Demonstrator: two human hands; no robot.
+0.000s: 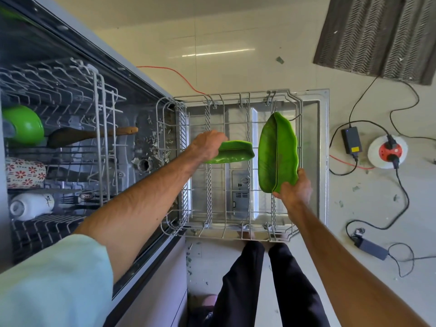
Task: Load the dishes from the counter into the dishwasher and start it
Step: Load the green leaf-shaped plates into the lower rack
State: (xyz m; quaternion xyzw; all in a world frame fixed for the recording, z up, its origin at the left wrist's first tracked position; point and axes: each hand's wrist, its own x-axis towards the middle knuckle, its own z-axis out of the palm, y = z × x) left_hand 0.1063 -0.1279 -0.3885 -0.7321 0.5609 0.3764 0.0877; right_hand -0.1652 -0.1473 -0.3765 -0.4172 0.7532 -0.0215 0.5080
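As the person leans over the open dishwasher, the left hand [208,145] has its fingers curled round one end of a green leaf-shaped plate [236,152]. It holds the plate on edge, pointing across the rack, seemingly to slip it between the wire tines. The right hand [295,188] grips the lower tip of a second green leaf-shaped plate [274,149], thumb and fingers wrapped round the rim. That plate stands upright with its hollow face turned toward the other one, and I'd say it is waiting its turn. Both plates are over the grey wire lower rack [208,192], drawn out above the lowered steel door [323,142]; whether either touches the wires I cannot tell. To the left, the upper rack [99,109] already carries a green bowl [23,126], a dark wooden spatula [89,136], a red-flowered mug [24,173], a white cup [30,206] and a fork [70,199]. Off to the right, black power cables [401,185] and a round red-and-white socket reel [388,151] lie on the pale floor, apart from the door.
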